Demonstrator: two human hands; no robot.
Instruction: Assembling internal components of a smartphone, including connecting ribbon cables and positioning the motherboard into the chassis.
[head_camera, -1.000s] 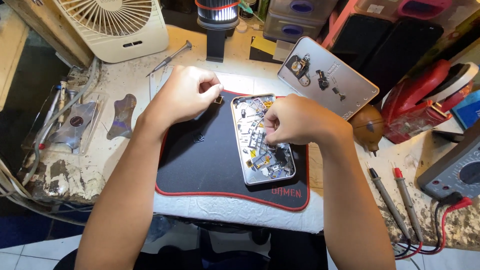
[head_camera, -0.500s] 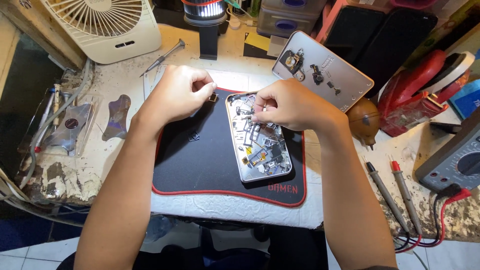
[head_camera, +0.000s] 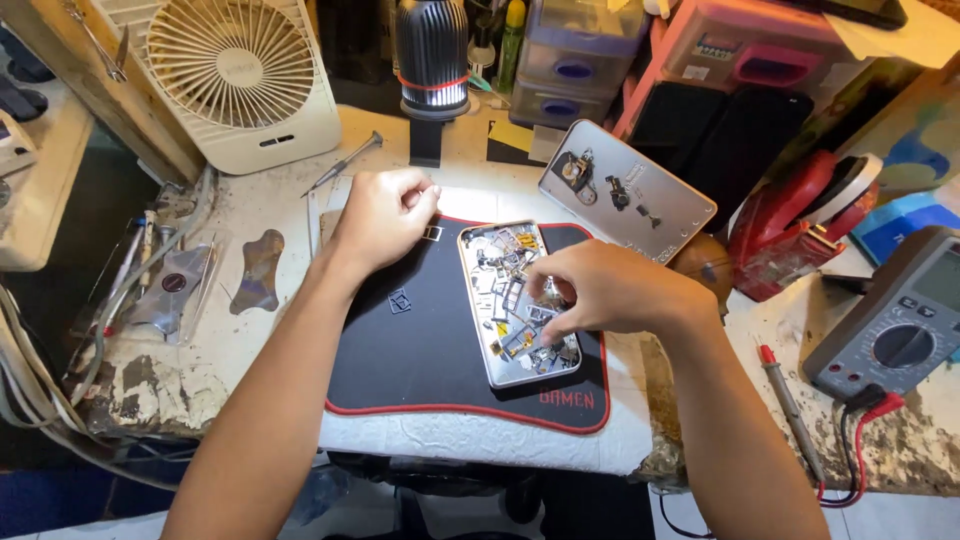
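Note:
A shallow metal tray (head_camera: 478, 330) full of small phone parts lies on a black mat with red edging (head_camera: 420, 380). My right hand (head_camera: 600, 290) reaches into the tray, its fingertips down among the parts near the tray's lower half. My left hand (head_camera: 385, 215) rests curled on the mat's upper left corner, fingers closed beside a small square metal frame (head_camera: 432, 233). Another small dark part (head_camera: 399, 300) lies loose on the mat below my left hand. Whether the right fingers pinch a part is hidden.
A silver phone back cover (head_camera: 640, 195) with small components lies behind the mat. A white desk fan (head_camera: 240, 80) and a lamp (head_camera: 433, 60) stand at the back. A screwdriver (head_camera: 345, 163), a multimeter (head_camera: 905, 320) with probes (head_camera: 790, 410), and tools at left (head_camera: 160, 280) surround the mat.
My right hand has moved from the tray's top edge down toward its lower half. My left hand stays at the mat's upper left.

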